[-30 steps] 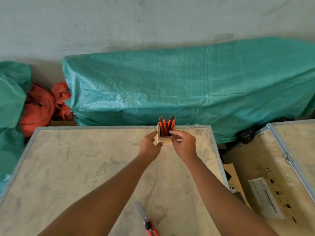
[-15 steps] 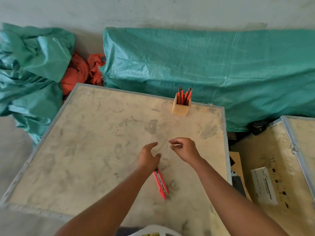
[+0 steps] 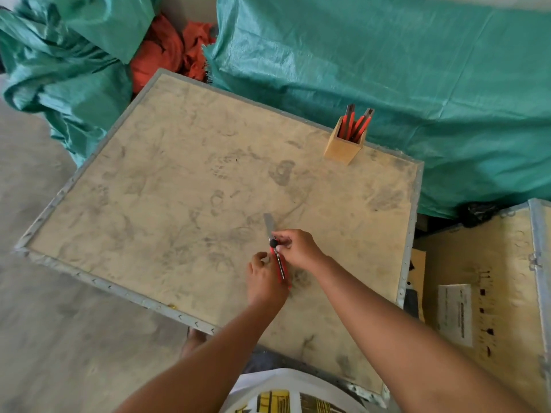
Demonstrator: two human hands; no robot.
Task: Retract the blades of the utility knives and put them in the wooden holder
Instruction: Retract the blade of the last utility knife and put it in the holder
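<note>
A red utility knife (image 3: 279,265) with a black knob lies near the middle of the wooden crate top (image 3: 179,189), its grey blade (image 3: 269,223) sticking out toward the far side. My left hand (image 3: 264,278) grips the rear of its handle. My right hand (image 3: 296,247) pinches the knife at the knob, fingers closed on it. A small wooden holder (image 3: 343,147) stands at the far right corner of the crate top, with several red knives (image 3: 356,123) standing in it.
Green tarpaulin (image 3: 387,70) covers goods behind the crate and at the left. Orange cloth (image 3: 170,52) is bunched between them. A second crate (image 3: 492,278) with a white label stands to the right. Bare concrete floor lies to the left.
Both hands left the holder and came back to the near middle of the crate top. They now hold the loose knife that lay there. The camera tilted down.
</note>
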